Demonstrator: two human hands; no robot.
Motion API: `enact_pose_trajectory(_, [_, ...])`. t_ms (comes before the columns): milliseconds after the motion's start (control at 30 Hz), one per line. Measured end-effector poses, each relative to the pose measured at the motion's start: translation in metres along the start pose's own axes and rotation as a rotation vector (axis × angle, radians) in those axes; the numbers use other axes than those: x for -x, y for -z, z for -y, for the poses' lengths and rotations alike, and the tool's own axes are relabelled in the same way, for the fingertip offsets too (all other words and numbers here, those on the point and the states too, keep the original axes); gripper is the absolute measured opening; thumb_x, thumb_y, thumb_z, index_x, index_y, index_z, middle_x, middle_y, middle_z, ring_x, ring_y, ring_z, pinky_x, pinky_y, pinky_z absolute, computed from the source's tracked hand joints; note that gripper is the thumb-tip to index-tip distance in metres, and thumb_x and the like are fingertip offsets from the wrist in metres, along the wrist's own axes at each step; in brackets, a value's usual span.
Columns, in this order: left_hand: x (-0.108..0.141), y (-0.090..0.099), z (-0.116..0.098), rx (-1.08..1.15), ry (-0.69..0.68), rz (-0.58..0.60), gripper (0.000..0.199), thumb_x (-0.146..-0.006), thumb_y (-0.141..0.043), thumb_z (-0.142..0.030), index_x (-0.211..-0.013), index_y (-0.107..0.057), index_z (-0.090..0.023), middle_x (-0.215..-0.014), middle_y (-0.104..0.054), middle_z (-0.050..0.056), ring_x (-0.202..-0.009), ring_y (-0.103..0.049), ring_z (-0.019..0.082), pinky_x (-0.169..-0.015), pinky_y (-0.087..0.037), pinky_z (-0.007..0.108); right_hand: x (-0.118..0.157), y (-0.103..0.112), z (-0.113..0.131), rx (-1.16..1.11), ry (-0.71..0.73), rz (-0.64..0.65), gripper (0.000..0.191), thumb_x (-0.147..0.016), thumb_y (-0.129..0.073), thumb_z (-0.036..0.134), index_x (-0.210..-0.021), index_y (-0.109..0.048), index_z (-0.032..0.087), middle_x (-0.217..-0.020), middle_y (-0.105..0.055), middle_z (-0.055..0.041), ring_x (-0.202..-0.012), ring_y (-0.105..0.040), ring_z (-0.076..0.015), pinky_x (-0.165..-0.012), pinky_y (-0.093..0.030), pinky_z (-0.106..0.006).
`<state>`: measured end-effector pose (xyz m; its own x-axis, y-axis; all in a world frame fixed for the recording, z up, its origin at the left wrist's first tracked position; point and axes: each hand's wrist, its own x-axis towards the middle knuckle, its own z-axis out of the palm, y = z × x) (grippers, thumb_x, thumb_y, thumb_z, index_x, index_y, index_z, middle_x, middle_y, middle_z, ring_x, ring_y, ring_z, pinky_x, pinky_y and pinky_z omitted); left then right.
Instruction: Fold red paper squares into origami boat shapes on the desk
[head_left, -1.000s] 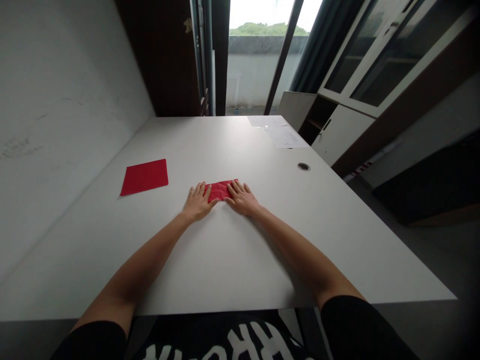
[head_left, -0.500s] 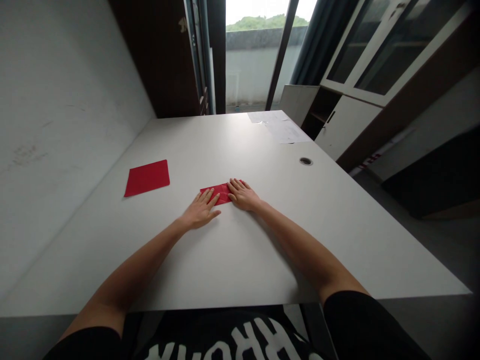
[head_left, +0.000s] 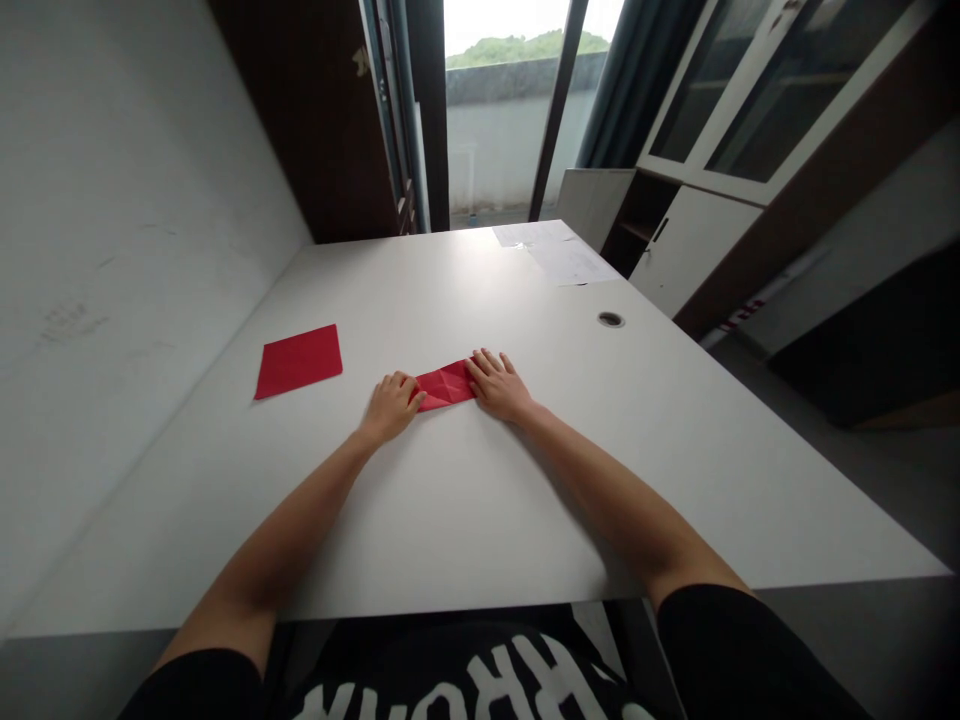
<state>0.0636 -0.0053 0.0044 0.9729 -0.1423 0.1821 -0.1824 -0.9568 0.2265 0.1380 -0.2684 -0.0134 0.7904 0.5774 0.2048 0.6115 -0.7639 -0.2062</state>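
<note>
A narrow folded red paper [head_left: 447,385], with crease lines across its face, lies on the white table [head_left: 480,500] in front of me. My left hand [head_left: 393,404] grips its left end between thumb and curled fingers. On the right end, my right hand [head_left: 499,386] lies flat with its fingers stretched out, covering that end. Off to the left rests a second red sheet [head_left: 300,361], flat and roughly rectangular, which neither hand touches.
White papers [head_left: 562,255] lie at the table's far right corner. A round cable hole [head_left: 611,320] sits near the right edge. A wall [head_left: 135,250] borders the left side, and a white cabinet [head_left: 694,245] stands beyond the right edge.
My left hand has slid left from lying flat on the folded paper and now pinches its left end. My right hand has shifted slightly right, so more of the paper's middle shows.
</note>
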Motion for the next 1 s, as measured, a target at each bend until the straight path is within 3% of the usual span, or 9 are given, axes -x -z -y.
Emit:
enact_pose_trajectory(100, [-0.014,-0.002,-0.004,-0.038,0.070,-0.043,0.028,-0.097,-0.054,-0.043,-0.107,-0.067,-0.021,-0.118,-0.061,0.014,-0.115,-0.053,0.031,-0.101,-0.042,0.046,0.006,0.005,0.006,-0.064,0.166,-0.023,0.061,-0.102,-0.041,0.043,-0.158,-0.039,0.019,-0.165,-0.033,-0.0103,-0.156,-0.022,-0.0260,-0.128,-0.011,-0.049])
enact_pose_trajectory(200, [-0.020,-0.005,-0.005,-0.027,0.068,-0.040,0.031,-0.092,-0.061,-0.044,-0.115,-0.065,-0.023,-0.122,-0.060,0.012,-0.116,-0.053,0.030,-0.101,-0.042,0.044,0.009,0.005,0.008,-0.161,0.316,0.046,0.066,-0.097,-0.052,0.047,-0.156,-0.041,0.020,-0.161,-0.040,-0.0102,-0.152,-0.033,-0.0263,-0.126,-0.021,-0.047])
enact_pose_trajectory(300, [-0.019,-0.005,-0.005,-0.017,0.070,-0.066,0.046,-0.092,-0.061,-0.045,-0.131,-0.060,-0.022,-0.128,-0.059,0.013,-0.119,-0.053,0.031,-0.104,-0.041,0.044,0.007,0.002,0.006,-0.239,0.263,0.032,0.066,-0.090,-0.059,0.040,-0.152,-0.047,0.018,-0.157,-0.046,-0.0138,-0.148,-0.039,-0.0299,-0.122,-0.029,-0.049])
enact_pose_trajectory(400, [-0.016,-0.005,-0.007,0.046,0.104,0.002,0.062,-0.085,-0.068,-0.047,-0.140,-0.056,-0.019,-0.126,-0.062,0.016,-0.117,-0.057,0.032,-0.103,-0.044,0.044,0.004,0.002,0.005,-0.297,0.228,0.047,0.068,-0.080,-0.063,0.030,-0.146,-0.051,0.015,-0.153,-0.050,-0.0158,-0.145,-0.043,-0.0323,-0.120,-0.032,-0.050])
enact_pose_trajectory(567, [-0.018,-0.008,-0.005,0.397,0.158,0.064,0.049,-0.083,-0.066,-0.029,-0.132,-0.063,-0.024,-0.123,-0.071,0.010,-0.108,-0.067,0.028,-0.096,-0.050,0.041,0.003,0.008,0.005,-0.344,0.230,0.066,0.065,-0.076,-0.062,0.028,-0.140,-0.053,0.018,-0.151,-0.053,-0.0137,-0.143,-0.045,-0.0319,-0.120,-0.031,-0.050])
enact_pose_trajectory(667, [-0.020,-0.011,0.001,0.798,0.211,0.011,0.039,-0.080,-0.067,-0.025,-0.119,-0.068,-0.020,-0.115,-0.074,0.010,-0.102,-0.069,0.025,-0.090,-0.053,0.037,0.005,0.010,0.006,-0.338,0.264,0.053,0.067,-0.078,-0.063,0.031,-0.142,-0.051,0.018,-0.151,-0.053,-0.0123,-0.144,-0.042,-0.0305,-0.121,-0.030,-0.048])
enact_pose_trajectory(767, [-0.021,-0.012,0.004,1.183,0.250,-0.008,0.041,-0.079,-0.071,-0.030,-0.117,-0.066,-0.016,-0.106,-0.074,0.010,-0.090,-0.069,0.019,-0.078,-0.053,0.031,0.007,0.009,0.010,-0.316,0.270,0.002,0.066,-0.082,-0.062,0.033,-0.145,-0.050,0.018,-0.150,-0.054,-0.0116,-0.142,-0.046,-0.0287,-0.120,-0.033,-0.045])
enact_pose_trajectory(867, [-0.021,-0.010,0.002,1.316,0.273,0.019,0.048,-0.078,-0.075,-0.035,-0.121,-0.065,-0.016,-0.098,-0.073,0.007,-0.077,-0.065,0.014,-0.069,-0.049,0.026,0.008,0.009,0.014,-0.299,0.168,-0.073,0.056,-0.092,-0.051,0.032,-0.146,-0.051,0.018,-0.148,-0.057,-0.0098,-0.135,-0.054,-0.0256,-0.116,-0.039,-0.040])
enact_pose_trajectory(1000, [-0.018,-0.009,-0.006,1.342,0.259,0.022,0.056,-0.078,-0.075,-0.031,-0.130,-0.061,-0.017,-0.089,-0.070,0.002,-0.075,-0.063,0.012,-0.070,-0.048,0.024,0.008,0.011,0.017,-0.315,0.042,-0.159,0.044,-0.099,-0.042,0.030,-0.138,-0.061,0.021,-0.142,-0.063,-0.0062,-0.128,-0.060,-0.0235,-0.112,-0.044,-0.036])
